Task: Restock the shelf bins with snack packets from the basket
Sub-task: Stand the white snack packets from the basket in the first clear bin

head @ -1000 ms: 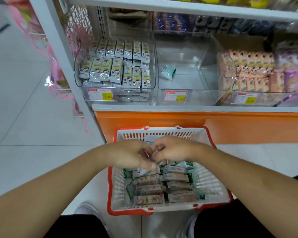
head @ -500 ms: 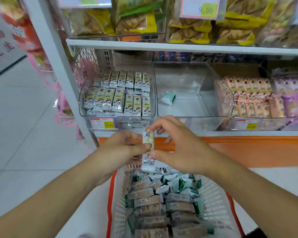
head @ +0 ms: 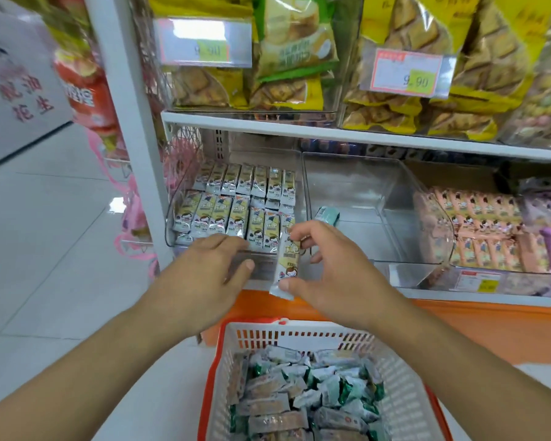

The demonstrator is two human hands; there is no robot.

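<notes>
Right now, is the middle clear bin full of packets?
No, the middle clear bin holds only one green packet on its floor.

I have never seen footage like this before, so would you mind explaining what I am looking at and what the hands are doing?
There is no machine here: the picture comes from a wide-angle camera worn on a person's head, looking forward and down at their own bare arms. The right hand pinches one yellow-and-white snack packet upright between thumb and fingers. The left hand is open, fingers resting at the front edge of the left clear bin, which holds rows of matching packets. The middle bin holds just one small green packet. Below, on the floor, an orange-and-white basket holds more packets.
</notes>
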